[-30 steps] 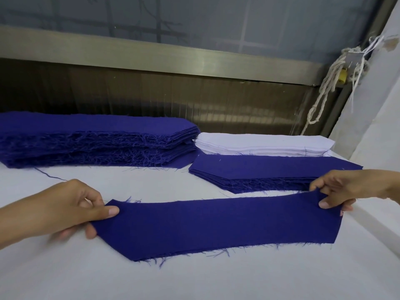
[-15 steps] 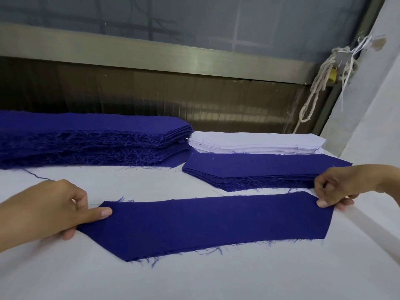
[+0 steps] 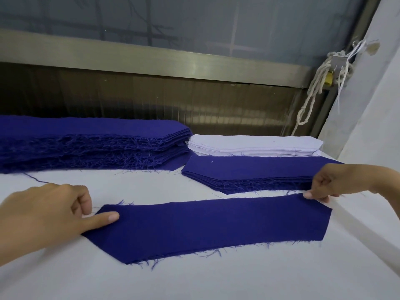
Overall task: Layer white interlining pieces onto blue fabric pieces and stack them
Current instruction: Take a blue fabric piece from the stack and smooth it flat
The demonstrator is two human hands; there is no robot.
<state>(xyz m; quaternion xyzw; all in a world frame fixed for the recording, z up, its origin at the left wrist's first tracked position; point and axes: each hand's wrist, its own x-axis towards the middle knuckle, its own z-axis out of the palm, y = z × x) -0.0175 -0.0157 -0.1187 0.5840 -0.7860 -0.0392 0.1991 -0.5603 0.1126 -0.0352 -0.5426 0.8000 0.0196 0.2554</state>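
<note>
Blue fabric piece (image 3: 205,226): one long strip with a pointed left end and frayed edges, lying flat on the table and stretched between the two hands.
Left hand (image 3: 47,215): at the strip's pointed end, thumb laid straight on top of the cloth, the other fingers curled in just behind the far edge; whether any finger is under the cloth cannot be told.
Right hand (image 3: 337,182): narrow pinch, fingertips closed on the strip's far right corner, wrist reaching in from the right side.
Small blue stack (image 3: 255,172): just beyond the right hand, a low pile of the same pointed pieces; the hand's knuckles cover its right end.
White interlining stack (image 3: 253,145): directly behind the small blue stack, farther from the right hand, its front edge touching that pile.
Large blue stack (image 3: 86,144): well beyond the left hand, tall, with ragged threads along its front; its right end is near the white pile.
Loose thread (image 3: 36,179): between the left hand and the large stack.
Table (image 3: 194,278): white surface under everything.
Rope (image 3: 313,94): hangs looped above and beyond the right hand.
</note>
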